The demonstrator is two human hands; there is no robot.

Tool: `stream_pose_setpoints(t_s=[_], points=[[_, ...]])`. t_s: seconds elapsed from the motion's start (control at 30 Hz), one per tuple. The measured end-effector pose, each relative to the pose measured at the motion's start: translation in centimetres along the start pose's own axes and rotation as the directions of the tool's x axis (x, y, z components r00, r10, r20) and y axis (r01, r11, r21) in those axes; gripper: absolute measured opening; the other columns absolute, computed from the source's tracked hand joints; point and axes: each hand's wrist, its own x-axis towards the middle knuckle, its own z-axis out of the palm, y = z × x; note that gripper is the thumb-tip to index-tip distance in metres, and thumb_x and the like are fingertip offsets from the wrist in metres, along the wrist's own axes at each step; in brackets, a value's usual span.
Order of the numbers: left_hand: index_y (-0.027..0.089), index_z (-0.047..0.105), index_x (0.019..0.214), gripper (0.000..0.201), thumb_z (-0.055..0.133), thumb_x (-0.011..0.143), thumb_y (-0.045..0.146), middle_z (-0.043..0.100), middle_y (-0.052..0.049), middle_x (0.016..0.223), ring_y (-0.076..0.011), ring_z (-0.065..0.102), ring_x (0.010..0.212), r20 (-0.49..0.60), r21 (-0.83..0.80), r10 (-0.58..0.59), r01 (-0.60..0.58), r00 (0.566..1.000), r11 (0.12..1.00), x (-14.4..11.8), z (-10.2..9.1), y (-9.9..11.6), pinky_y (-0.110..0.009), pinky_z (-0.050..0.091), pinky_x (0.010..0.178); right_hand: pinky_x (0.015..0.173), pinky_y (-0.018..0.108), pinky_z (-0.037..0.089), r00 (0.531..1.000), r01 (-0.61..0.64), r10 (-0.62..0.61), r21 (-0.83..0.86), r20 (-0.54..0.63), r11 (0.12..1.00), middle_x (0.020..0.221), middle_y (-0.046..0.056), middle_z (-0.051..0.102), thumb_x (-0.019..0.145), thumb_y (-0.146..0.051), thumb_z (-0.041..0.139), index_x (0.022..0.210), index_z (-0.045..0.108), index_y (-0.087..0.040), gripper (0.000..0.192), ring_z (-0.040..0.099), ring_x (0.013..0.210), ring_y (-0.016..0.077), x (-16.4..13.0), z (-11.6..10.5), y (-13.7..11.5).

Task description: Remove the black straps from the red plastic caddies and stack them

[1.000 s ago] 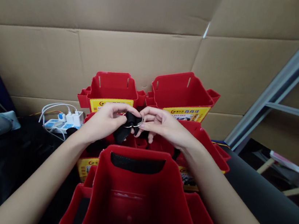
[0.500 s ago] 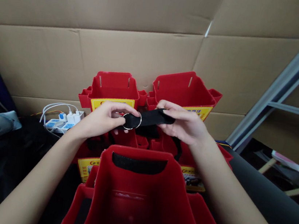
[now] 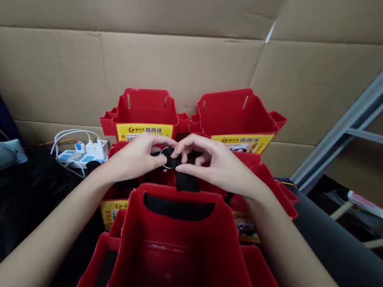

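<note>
Toward twelve o'clock, beyond the nearest red bin [image 3: 229, 247], we note the left hand [image 3: 142, 156] pinching a metal ring [image 3: 168, 148], the right hand [image 3: 215, 163] pinching black strap [image 3: 186, 181] beside it; a loosened right pinch could, we judge, let the strap slip.

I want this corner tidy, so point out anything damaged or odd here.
The cardboard wall behind the red bins has a narrow pale gap near a panel seam, as if torn or poorly joined. White cables loop loosely beside the power strip. What shows of the black strap looks undamaged.
</note>
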Motion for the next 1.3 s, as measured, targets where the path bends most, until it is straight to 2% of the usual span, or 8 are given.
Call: stream_pose_setpoints(t_s=[0.1, 0.27, 0.37, 0.47, 0.63, 0.9, 1.03, 1.3], points=[[0.013, 0.062, 0.105, 0.038, 0.048, 0.069, 0.006, 0.066, -0.003, 0.099, -0.0151, 0.061, 0.083, -0.003, -0.048, 0.0, 0.0, 1.0, 0.999, 0.0, -0.2, 0.0, -0.026, 0.049, 0.076, 0.062, 0.022, 0.043, 0.997, 0.077, -0.073, -0.161, 0.031, 0.984, 0.09, 0.001, 0.061, 0.08, -0.014, 0.055, 0.1, 0.059, -0.019, 0.021, 0.052, 0.069, 0.0086, -0.1, -0.4, 0.3], [0.013, 0.061, 0.105, 0.036, 0.049, 0.071, 0.006, 0.065, -0.004, 0.1, -0.0147, 0.062, 0.085, -0.044, -0.07, -0.016, 0.013, 0.999, 0.997, -0.1, -0.3, 0.2, -0.025, 0.05, 0.078, 0.093, 0.031, 0.037, 0.96, 0.265, -0.207, -0.377, 0.188, 0.887, 0.111, 0.002, 0.059, 0.082, -0.009, 0.05, 0.102, 0.063, -0.022, 0.027, 0.051, 0.102, 0.0151, -0.7, -1.9, 0.1], [0.015, 0.061, 0.106, 0.04, 0.046, 0.071, 0.004, 0.066, -0.002, 0.097, -0.0136, 0.062, 0.084, -0.034, -0.047, -0.01, 0.008, 0.999, 0.999, -0.2, -0.1, 0.4, -0.024, 0.05, 0.075, 0.084, 0.028, 0.041, 0.967, 0.235, -0.165, -0.423, 0.194, 0.875, 0.102, 0.003, 0.06, 0.081, -0.016, 0.056, 0.096, 0.066, -0.02, 0.019, 0.055, 0.092, 0.015, -0.9, -2.4, -0.1], [0.017, 0.062, 0.106, 0.041, 0.045, 0.071, 0.003, 0.066, -0.002, 0.096, -0.0142, 0.061, 0.086, -0.009, 0.023, 0.026, -0.026, 1.0, 0.999, -0.2, 0.2, 0.5, -0.026, 0.049, 0.077, 0.071, 0.024, 0.043, 0.975, 0.194, -0.143, -0.34, 0.168, 0.92, 0.086, 0.002, 0.063, 0.083, -0.025, 0.056, 0.084, 0.066, -0.018, 0.012, 0.057, 0.076, 0.0122, -0.9, -2.6, -0.1], [0.017, 0.065, 0.097, 0.036, 0.046, 0.071, 0.002, 0.066, -0.002, 0.093, -0.0154, 0.058, 0.085, 0.036, 0.257, 0.112, -0.118, 0.993, 0.959, 0.0, 0.5, 0.0, -0.029, 0.045, 0.078, 0.049, 0.021, 0.035, 0.995, 0.019, 0.003, -0.212, 0.102, 0.977, 0.058, -0.003, 0.054, 0.083, -0.033, 0.056, 0.078, 0.063, -0.017, 0.018, 0.045, 0.05, 0.0078, -1.1, -3.4, -0.1], [0.02, 0.064, 0.1, 0.035, 0.047, 0.073, 0.004, 0.066, -0.001, 0.099, -0.0151, 0.059, 0.09, 0.018, 0.234, 0.12, -0.12, 0.993, 0.965, 0.0, 0.7, -0.3, -0.027, 0.046, 0.08, 0.059, 0.024, 0.039, 0.998, -0.059, 0.059, -0.042, 0.012, 0.997, 0.069, 0.0, 0.059, 0.079, -0.034, 0.059, 0.077, 0.065, -0.016, 0.019, 0.05, 0.062, 0.0109, -0.9, -3.1, 0.0], [0.02, 0.057, 0.113, 0.043, 0.049, 0.074, 0.005, 0.062, -0.004, 0.108, -0.0181, 0.057, 0.096, -0.019, 0.285, 0.132, -0.121, 0.991, 0.951, -0.5, 0.6, 0.5, -0.031, 0.046, 0.083, 0.062, 0.025, 0.038, 0.998, -0.043, 0.048, -0.128, 0.033, 0.991, 0.073, 0.001, 0.056, 0.08, -0.035, 0.057, 0.083, 0.066, -0.017, 0.021, 0.049, 0.065, 0.0113, -0.3, -1.5, 0.1], [0.019, 0.051, 0.122, 0.044, 0.051, 0.078, 0.011, 0.061, -0.006, 0.113, -0.0191, 0.059, 0.098, -0.127, 0.241, 0.15, -0.116, 0.981, 0.964, -0.4, 1.1, 0.5, -0.032, 0.047, 0.084, 0.076, 0.03, 0.04, 0.982, -0.014, -0.04, -0.278, -0.186, 0.96, 0.085, 0.002, 0.053, 0.078, -0.026, 0.058, 0.077, 0.048, -0.018, 0.013, 0.05, 0.081, 0.0151, 0.2, -0.1, 0.7]])
